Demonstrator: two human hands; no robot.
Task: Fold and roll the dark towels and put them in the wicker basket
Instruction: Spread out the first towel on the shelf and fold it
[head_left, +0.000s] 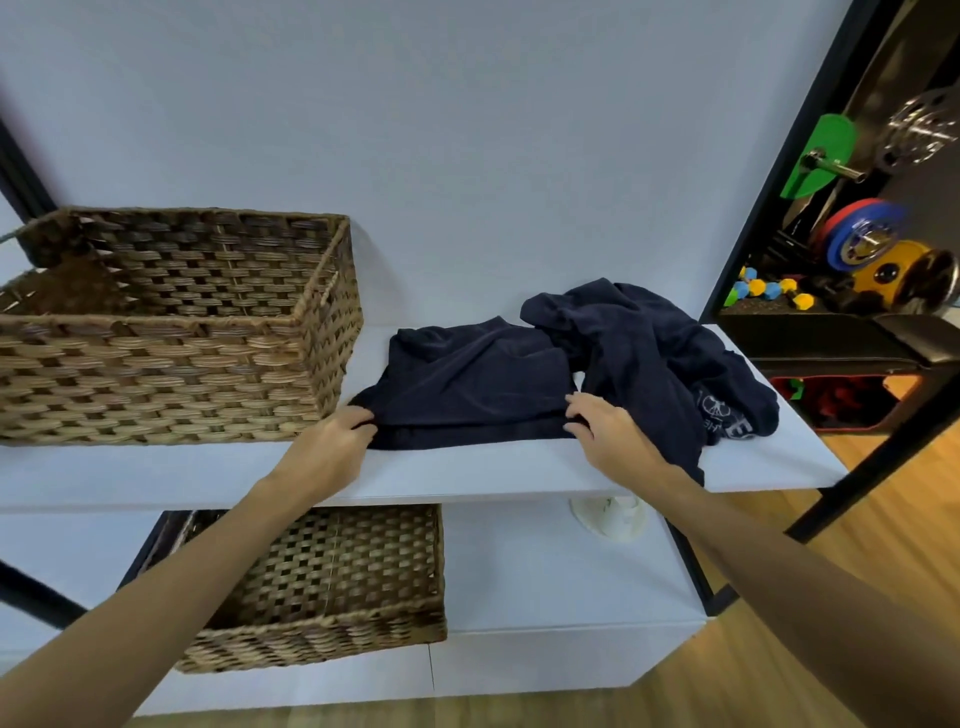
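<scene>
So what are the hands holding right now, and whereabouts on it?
Both grip the folded dark towel on the white shelf: the left hand pinches its near left corner, the right hand its near right corner.

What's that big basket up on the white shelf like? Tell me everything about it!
The wicker basket is a big rectangular box woven from flat brown and tan strips in a checker-like pattern, with a thick braided rim. It stands upright and open-topped on the left of the white shelf, its back near the pale wall. What shows of its inside holds no towels. The folded dark towel lies just right of it, not in it. Neither hand touches it; the left hand grips the towel close to its corner.
</scene>
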